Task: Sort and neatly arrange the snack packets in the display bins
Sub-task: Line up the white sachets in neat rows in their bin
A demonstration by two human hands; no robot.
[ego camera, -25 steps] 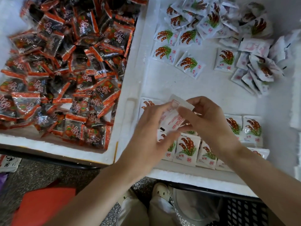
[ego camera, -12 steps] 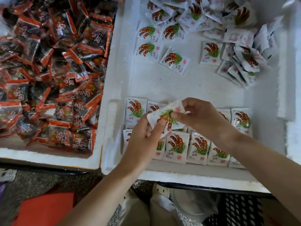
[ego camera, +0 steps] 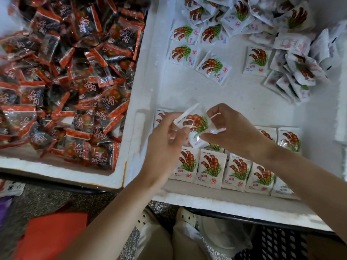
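Note:
Both hands hold one white snack packet (ego camera: 195, 123) printed with brown pods and green leaves, above the near rows of the white foam bin (ego camera: 206, 98). My left hand (ego camera: 165, 139) pinches its left edge. My right hand (ego camera: 231, 128) pinches its right side with thumb and fingers. Beneath them, a neat row of the same white packets (ego camera: 223, 167) stands along the bin's near wall, with a second row behind it partly hidden by my hands. Loose white packets (ego camera: 212, 66) lie scattered and heaped toward the bin's far side.
The left foam bin (ego camera: 62, 171) is heaped with red-and-black packets (ego camera: 71, 77). A thick foam wall (ego camera: 144, 76) divides the two bins. Below the bins are a red stool (ego camera: 50, 235), a black crate (ego camera: 281, 244), my legs and white shoes (ego camera: 185, 214).
The packet was showing its plain back a second ago; it is now turned printed side up and held lower between both hands. The camera view has shifted left.

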